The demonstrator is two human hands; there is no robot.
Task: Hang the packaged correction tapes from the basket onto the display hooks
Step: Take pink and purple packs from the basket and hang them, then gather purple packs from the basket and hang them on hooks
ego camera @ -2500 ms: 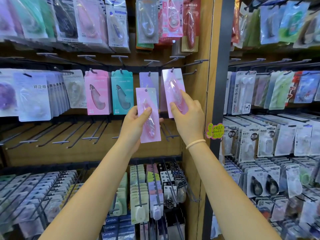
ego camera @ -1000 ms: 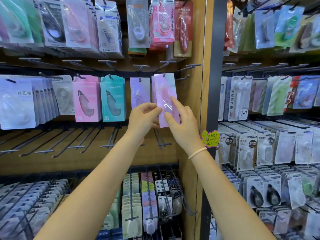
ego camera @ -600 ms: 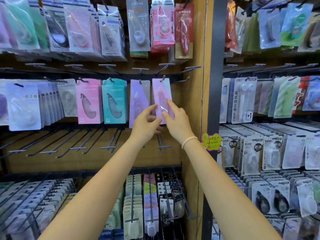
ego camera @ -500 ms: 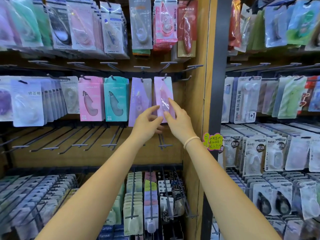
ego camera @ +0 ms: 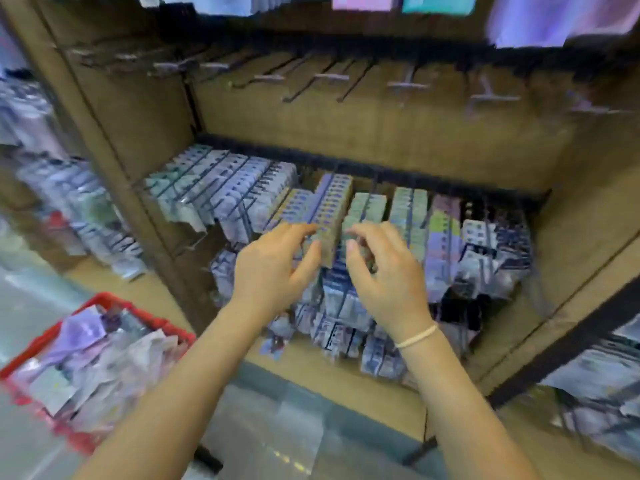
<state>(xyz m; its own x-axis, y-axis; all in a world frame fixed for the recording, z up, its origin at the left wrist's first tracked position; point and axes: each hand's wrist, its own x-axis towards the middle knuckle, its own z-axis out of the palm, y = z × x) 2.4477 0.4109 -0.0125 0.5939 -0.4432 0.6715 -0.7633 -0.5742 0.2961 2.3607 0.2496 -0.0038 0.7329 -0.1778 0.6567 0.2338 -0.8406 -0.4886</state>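
1. Left hand [ego camera: 273,268] and right hand [ego camera: 388,275] hover before the lower display hooks [ego camera: 332,77], each grip released, fingers loosely curled, holding nothing.
2. Packaged correction tapes [ego camera: 104,351] lie heaped in the red basket [ego camera: 166,323] (blurred) at lower left.

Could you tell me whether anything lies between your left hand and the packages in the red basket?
Nothing visible does. The left hand hangs empty before the lower racks, and the red basket sits open-topped on the floor to its lower left, its packages uncovered. The frame is blurred, though.
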